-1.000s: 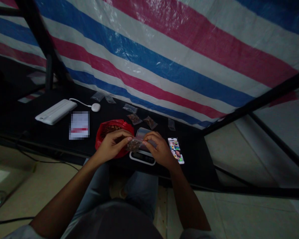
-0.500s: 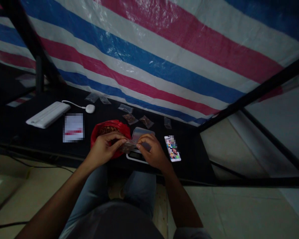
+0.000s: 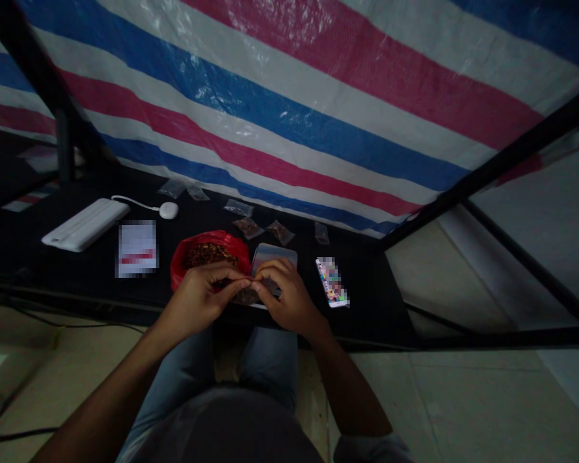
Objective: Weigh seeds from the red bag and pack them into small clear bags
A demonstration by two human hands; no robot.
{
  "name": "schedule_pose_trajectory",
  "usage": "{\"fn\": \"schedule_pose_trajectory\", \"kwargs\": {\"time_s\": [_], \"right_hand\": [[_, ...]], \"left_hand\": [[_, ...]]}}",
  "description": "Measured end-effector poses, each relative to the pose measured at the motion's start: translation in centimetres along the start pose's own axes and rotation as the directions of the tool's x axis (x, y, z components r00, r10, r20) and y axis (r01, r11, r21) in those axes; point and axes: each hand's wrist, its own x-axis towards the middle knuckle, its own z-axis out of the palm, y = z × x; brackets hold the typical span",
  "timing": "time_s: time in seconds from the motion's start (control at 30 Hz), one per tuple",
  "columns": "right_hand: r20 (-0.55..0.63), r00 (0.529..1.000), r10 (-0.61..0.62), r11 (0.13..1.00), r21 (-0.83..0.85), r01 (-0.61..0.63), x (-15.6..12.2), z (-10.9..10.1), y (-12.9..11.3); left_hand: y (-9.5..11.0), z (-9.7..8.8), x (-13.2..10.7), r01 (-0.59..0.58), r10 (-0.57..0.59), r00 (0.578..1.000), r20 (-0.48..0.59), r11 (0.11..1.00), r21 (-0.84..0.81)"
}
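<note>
My left hand [image 3: 207, 292] and my right hand [image 3: 284, 292] meet over the table's near side, both pinching the top of a small clear plastic bag [image 3: 245, 296]. Brownish contents show through the bag below my fingertips, though my hands hide much of it. Behind my left hand sits a red plastic bag [image 3: 176, 267], open at the top and full of small brown pieces [image 3: 207, 254]. A small scale [image 3: 265, 252] with a silver plate lies behind my right hand, partly covered by it.
Two filled clear bags [image 3: 280, 232] lie behind the scale, with several other clear bags [image 3: 238, 207] along the striped sheet [image 3: 289, 135]. A lit phone [image 3: 332, 283] is at the right. Leftward lie a pixelated card [image 3: 137, 248], a white power bank [image 3: 87, 224] and a round white device [image 3: 168, 210].
My hands have drawn together until the fingertips nearly touch on the bag's top edge. The right hand shifted left, and the bag now hangs below the fingers.
</note>
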Motion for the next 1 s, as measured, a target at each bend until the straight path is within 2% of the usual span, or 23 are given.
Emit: {"fn": "schedule_pose_trajectory", "kwargs": {"time_s": [0.1, 0.17, 0.2, 0.27, 0.33, 0.4, 0.5, 0.57, 0.7, 0.77, 0.87, 0.93, 1.0], "right_hand": [[0.026, 0.998, 0.050, 0.998, -0.028, -0.049, -1.6, -1.1, 0.9], [-0.026, 0.994, 0.108, 0.991, -0.073, -0.110, -3.8, -2.5, 2.7], [-0.090, 0.984, 0.152, 0.980, -0.119, -0.162, -5.3, -3.4, 4.0], [-0.270, 0.939, 0.214, 0.943, -0.195, -0.271, -8.9, -5.2, 6.9], [-0.442, 0.870, 0.217, 0.878, -0.300, -0.372, -12.9, -6.6, 9.7], [-0.507, 0.841, 0.189, 0.802, -0.415, -0.430, -16.5, -7.2, 11.6], [-0.492, 0.856, 0.158, 0.734, -0.521, -0.436, -19.6, -6.6, 12.8], [-0.472, 0.869, 0.148, 0.708, -0.563, -0.426, -20.1, -5.8, 12.8], [-0.443, 0.885, 0.143, 0.665, -0.619, -0.418, -19.6, -5.0, 12.5], [-0.437, 0.888, 0.139, 0.652, -0.635, -0.415, -19.4, -5.0, 12.4], [-0.444, 0.886, 0.132, 0.631, -0.652, -0.421, -19.3, -5.0, 12.3], [-0.453, 0.883, 0.122, 0.616, -0.663, -0.425, -19.3, -4.9, 12.3], [-0.460, 0.882, 0.103, 0.604, -0.675, -0.423, -19.3, -4.8, 12.4]], "left_hand": [[0.4, -0.7, -0.2, 0.039, -0.039, 0.999, -0.015, 0.998, 0.039], [0.6, -2.0, -0.1, 0.098, -0.092, 0.990, -0.109, 0.994, 0.054], [0.6, -2.8, 0.0, 0.143, -0.130, 0.975, -0.182, 0.988, 0.056], [0.6, -4.3, 0.4, 0.236, -0.211, 0.919, -0.334, 0.971, 0.036], [0.4, -5.1, 0.9, 0.255, -0.226, 0.899, -0.375, 0.966, 0.029], [0.2, -4.8, 1.8, 0.208, -0.182, 0.921, -0.345, 0.977, 0.039], [0.0, -2.8, 4.6, 0.125, -0.107, 0.941, -0.321, 0.992, 0.035], [0.0, -0.7, 7.6, 0.091, -0.085, 0.949, -0.303, 0.996, 0.005], [0.5, 3.6, 14.0, -0.003, 0.000, 0.980, -0.198, 1.000, -0.014], [0.6, 5.3, 16.0, -0.016, 0.019, 0.988, -0.156, 1.000, 0.018], [0.0, 5.9, 16.0, 0.009, 0.005, 0.994, -0.108, 0.992, 0.125], [-1.3, 4.6, 14.4, 0.032, -0.017, 0.997, -0.081, 0.980, 0.194], [-3.2, 2.2, 12.1, 0.027, -0.020, 0.999, -0.031, 0.965, 0.262]]}}
